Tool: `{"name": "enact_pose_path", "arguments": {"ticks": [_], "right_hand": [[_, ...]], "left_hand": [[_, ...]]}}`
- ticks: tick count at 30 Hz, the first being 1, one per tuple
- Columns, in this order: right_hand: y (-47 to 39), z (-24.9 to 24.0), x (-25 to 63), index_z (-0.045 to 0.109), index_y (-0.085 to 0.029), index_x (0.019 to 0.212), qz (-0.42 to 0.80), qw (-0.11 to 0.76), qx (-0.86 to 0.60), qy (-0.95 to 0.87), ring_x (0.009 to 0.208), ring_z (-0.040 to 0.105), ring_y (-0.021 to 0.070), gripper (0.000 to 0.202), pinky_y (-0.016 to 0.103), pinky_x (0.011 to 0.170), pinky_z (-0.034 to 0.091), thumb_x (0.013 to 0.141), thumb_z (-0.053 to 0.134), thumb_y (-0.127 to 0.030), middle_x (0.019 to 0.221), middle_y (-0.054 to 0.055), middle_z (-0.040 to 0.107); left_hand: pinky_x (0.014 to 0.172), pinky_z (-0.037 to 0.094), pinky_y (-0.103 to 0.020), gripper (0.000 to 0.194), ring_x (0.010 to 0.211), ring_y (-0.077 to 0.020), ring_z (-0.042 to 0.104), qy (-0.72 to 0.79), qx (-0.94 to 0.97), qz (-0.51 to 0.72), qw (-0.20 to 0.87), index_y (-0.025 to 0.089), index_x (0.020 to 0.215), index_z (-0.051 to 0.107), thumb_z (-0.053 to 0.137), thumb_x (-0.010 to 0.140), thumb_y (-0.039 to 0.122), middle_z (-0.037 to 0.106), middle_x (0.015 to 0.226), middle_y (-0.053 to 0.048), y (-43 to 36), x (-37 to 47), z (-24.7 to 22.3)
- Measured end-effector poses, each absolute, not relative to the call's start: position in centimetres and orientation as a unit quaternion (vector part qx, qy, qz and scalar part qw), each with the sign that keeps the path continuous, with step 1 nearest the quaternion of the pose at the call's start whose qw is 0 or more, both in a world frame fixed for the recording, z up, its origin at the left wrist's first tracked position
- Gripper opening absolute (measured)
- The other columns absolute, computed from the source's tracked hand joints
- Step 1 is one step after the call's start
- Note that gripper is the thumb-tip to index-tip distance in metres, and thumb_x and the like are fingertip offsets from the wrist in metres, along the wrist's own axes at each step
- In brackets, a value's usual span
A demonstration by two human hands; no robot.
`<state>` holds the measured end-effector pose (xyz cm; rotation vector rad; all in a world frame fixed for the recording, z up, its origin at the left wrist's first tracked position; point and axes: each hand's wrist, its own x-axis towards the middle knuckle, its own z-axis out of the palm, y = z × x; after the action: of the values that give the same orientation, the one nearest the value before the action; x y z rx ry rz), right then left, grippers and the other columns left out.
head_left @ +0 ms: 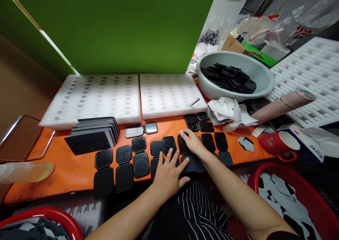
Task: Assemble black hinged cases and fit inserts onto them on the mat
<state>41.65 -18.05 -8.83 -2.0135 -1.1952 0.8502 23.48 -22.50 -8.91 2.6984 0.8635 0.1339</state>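
Observation:
Black hinged cases lie unfolded in a row along the front of an orange work surface. My left hand (pixel 168 174) rests palm down with fingers spread, its fingertips on the black cases in the middle of the row. Just to its right, my right hand (pixel 193 142) has its fingers closed at the upper edge of a black hinged case (pixel 183 145) with a textured inside. Parts of the cases under both hands are hidden. More unfolded cases stand to the left, such as a black case (pixel 124 178), and to the right, a black case (pixel 221 141).
Behind are white foam trays (pixel 106 112), one bearing a metal pin (pixel 194 102). A stack of black sheets (pixel 87 144) stands left. At right are a grey basin (pixel 267 81) of black pieces, crumpled white paper (pixel 225 109), a red mug (pixel 272 142) and a red tub (pixel 312 194).

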Motion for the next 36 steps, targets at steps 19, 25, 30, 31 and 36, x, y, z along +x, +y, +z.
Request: {"name": "enact_pose_path", "arguments": {"ticks": [19,25,30,31,36], "right_hand": [[-29.5,-7.0,41.9,0.046,-0.017,0.126,0.243,0.179,-0.828,-0.472,0.095,0.06,0.0259,0.045,0.039,0.081,0.047,0.085,0.043,-0.035,0.103,0.012,0.063],[-28.4,-6.1,43.4,0.046,-0.018,0.126,0.222,0.232,-0.833,-0.451,0.081,0.062,0.0225,0.043,0.034,0.072,0.047,0.086,0.039,-0.033,0.089,0.008,0.064],[-28.4,-4.6,46.1,0.041,-0.02,0.131,0.188,0.272,-0.827,-0.454,0.072,0.059,0.0195,0.047,0.031,0.067,0.046,0.087,0.04,-0.036,0.081,0.004,0.062],[-28.4,-4.7,46.2,0.04,-0.019,0.132,0.21,0.273,-0.818,-0.46,0.069,0.059,0.0184,0.048,0.03,0.065,0.046,0.087,0.039,-0.037,0.078,0.003,0.06],[-28.7,-6.2,45.1,0.044,-0.024,0.13,0.212,0.219,-0.826,-0.474,0.074,0.061,0.0204,0.043,0.031,0.066,0.045,0.088,0.037,-0.033,0.084,0.004,0.063]], "left_hand": [[0.105,0.02,-0.062,0.06,0.135,-0.0313,0.024,0.276,0.952,0.051,0.121,0.03,0.143,0.026,0.044,0.087,0.047,0.031,0.148,-0.001,-23.6,24.0,-9.8],[0.103,0.024,-0.064,0.062,0.134,-0.0318,0.027,0.272,0.951,0.031,0.142,0.035,0.14,0.031,0.052,0.083,0.05,0.032,0.148,0.001,-23.3,23.9,-9.3],[0.102,0.023,-0.065,0.064,0.135,-0.0326,0.024,0.276,0.951,0.03,0.136,0.033,0.141,0.028,0.052,0.083,0.047,0.028,0.149,0.001,-23.4,24.2,-9.4],[0.103,0.022,-0.065,0.065,0.135,-0.0326,0.024,0.275,0.951,0.034,0.134,0.033,0.142,0.027,0.052,0.083,0.049,0.027,0.15,0.001,-23.4,24.1,-9.3],[0.108,0.018,-0.057,0.067,0.136,-0.031,0.024,0.29,0.948,0.084,0.101,0.024,0.144,0.025,0.045,0.086,0.049,0.027,0.149,-0.006,-23.2,21.7,-8.3]]}}
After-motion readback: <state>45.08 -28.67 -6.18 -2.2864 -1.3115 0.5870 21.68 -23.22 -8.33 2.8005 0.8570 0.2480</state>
